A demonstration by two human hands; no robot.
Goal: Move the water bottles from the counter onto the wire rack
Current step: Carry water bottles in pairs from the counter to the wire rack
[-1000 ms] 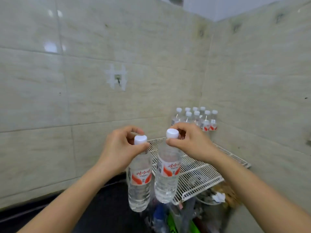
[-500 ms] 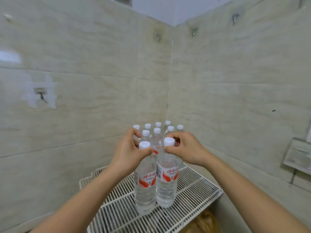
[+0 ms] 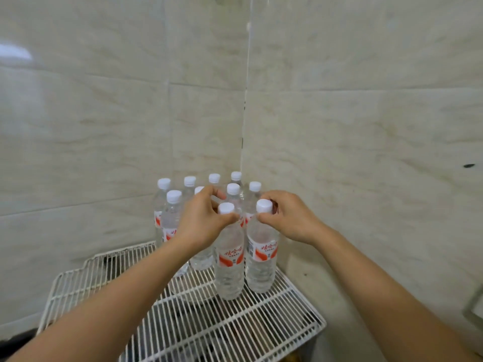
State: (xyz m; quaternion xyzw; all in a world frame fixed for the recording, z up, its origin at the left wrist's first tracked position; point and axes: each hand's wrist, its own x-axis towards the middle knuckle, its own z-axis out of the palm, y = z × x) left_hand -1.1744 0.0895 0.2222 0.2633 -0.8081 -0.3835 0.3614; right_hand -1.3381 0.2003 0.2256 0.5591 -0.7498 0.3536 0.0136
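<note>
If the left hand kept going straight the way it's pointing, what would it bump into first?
Probably the bottles already standing at the back of the wire rack. The left hand points toward that cluster, nearest the bottle just behind its fingers, though depth is hard to judge.

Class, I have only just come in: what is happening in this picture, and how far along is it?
A person is stocking a white wire rack in a tiled corner. The left hand grips one water bottle by its neck, and the right hand grips a second bottle the same way. Both stand upright side by side on the rack, just in front of a cluster of bottles already lined up against the wall. Neither hand has let go.
</note>
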